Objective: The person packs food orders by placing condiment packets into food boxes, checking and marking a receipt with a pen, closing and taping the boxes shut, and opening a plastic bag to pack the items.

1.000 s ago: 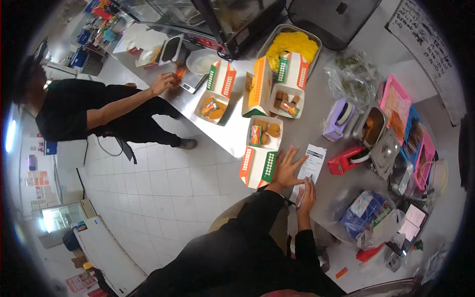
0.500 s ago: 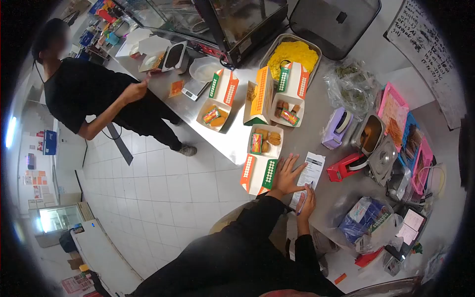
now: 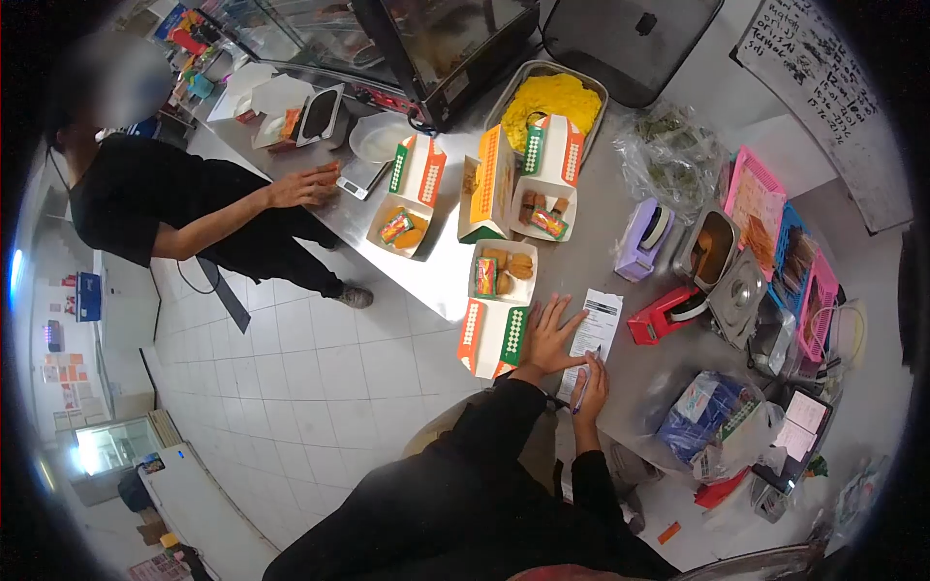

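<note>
My left hand [image 3: 552,337] lies with spread fingers on the left edge of a printed paper slip [image 3: 594,324]. Just below it, my right hand [image 3: 589,387] is closed round a pen [image 3: 580,395], at the slip's lower part. Left of my left hand is an open food box [image 3: 492,334] with fried pieces and a small red-green packet [image 3: 485,277]. Farther up stand two more open boxes with food, one [image 3: 396,229] at the left and one [image 3: 544,207] at the right, and an upright yellow-orange box [image 3: 487,184] between them.
Across the counter's left side stands a co-worker [image 3: 136,194], one hand over the counter by a scale [image 3: 361,181]. A tray of yellow food [image 3: 552,107] is at the back. Purple [image 3: 641,242] and red [image 3: 663,318] tape dispensers, a metal container [image 3: 715,250] and a plastic bag [image 3: 712,416] are at the right.
The co-worker's hand drew back from the counter, then reached over it again. The view has shifted slightly. My left hand stays on the slip, and my right hand keeps the pen.
</note>
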Demonstrator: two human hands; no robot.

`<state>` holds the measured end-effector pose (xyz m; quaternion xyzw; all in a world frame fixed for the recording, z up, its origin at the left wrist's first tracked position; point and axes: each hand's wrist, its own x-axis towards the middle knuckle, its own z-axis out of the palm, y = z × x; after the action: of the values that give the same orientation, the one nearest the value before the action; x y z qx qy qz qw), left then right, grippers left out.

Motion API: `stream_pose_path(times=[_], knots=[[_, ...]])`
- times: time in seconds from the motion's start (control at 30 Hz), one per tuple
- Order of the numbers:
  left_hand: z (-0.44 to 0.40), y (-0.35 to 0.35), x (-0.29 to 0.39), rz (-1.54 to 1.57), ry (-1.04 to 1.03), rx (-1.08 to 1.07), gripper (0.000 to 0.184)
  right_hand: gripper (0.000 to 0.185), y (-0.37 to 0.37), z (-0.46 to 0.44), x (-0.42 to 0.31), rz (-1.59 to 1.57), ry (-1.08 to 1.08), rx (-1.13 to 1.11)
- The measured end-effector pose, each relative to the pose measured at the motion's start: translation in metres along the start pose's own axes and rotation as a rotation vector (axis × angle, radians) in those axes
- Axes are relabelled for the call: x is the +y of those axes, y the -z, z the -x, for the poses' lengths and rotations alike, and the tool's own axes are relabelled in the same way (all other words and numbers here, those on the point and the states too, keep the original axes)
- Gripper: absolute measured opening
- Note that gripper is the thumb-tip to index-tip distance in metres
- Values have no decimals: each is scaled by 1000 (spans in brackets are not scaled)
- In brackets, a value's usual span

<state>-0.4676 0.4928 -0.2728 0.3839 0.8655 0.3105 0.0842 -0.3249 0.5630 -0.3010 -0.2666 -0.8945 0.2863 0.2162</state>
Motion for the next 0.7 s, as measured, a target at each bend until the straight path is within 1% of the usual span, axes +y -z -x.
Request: stream_pose_path(times=[0.17, 0.37, 0.7], knots=[[1, -4, -2, 31, -19, 25, 85, 32, -2, 2, 5, -15, -10, 1], [0, -2, 0, -17, 5, -27, 85, 30, -2, 1, 3, -21, 6, 15], [2, -7, -3, -21, -5, 5, 87, 30, -2, 1, 3, -17, -8, 9]])
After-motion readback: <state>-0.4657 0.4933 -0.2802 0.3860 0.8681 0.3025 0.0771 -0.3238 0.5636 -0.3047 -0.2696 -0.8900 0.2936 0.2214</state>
